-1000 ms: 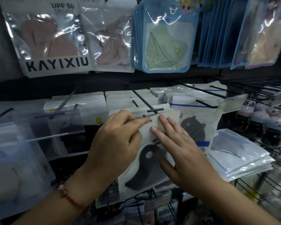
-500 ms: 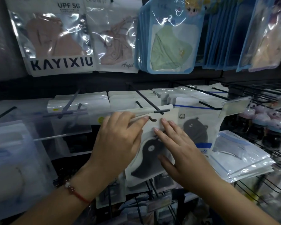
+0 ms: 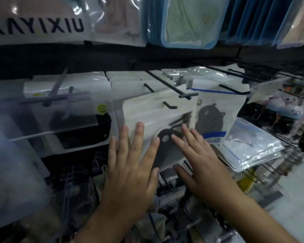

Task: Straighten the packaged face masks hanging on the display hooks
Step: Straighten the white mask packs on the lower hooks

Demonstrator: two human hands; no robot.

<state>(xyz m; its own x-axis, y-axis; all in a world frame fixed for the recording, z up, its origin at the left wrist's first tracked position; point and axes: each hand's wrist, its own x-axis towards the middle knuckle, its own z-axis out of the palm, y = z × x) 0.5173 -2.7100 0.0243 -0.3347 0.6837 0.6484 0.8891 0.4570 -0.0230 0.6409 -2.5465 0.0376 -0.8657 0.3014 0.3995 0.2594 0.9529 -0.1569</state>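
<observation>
Roughly, rack: a dark wire display rack [image 3: 165, 55] fills the view, packets hung in rows on black hooks.
Upper row: a white packet lettered KAYIXIU [image 3: 37, 28], cut off at the top, and a blue-edged packet with a green mask [image 3: 186, 23], hang above.
Task packet: the front white mask packet [image 3: 158, 113] hangs on the centre hook [image 3: 170, 105], facing the viewer; its top edge tilts, left side lower than right, and its long axis cannot be told, since the lower part is covered by the hands.
Neighbours: a packet with a blue band [image 3: 216, 118] hangs just beside it on the right; a clear-fronted packet with a yellow sticker [image 3: 68, 116] hangs to the left.
Side stack: a pile of clear packets [image 3: 253, 149] lies at the right.
Left hand: the left hand [image 3: 130, 172] lies flat on the packet's lower left, fingers [image 3: 139, 134] straight and spread, gripping nothing.
Right hand: the right hand [image 3: 204, 163] is flat on the lower right, fingers straight, over the black mask print.
Unclear: the frame is motion-blurred; things below the hands are dark and unreadable.
</observation>
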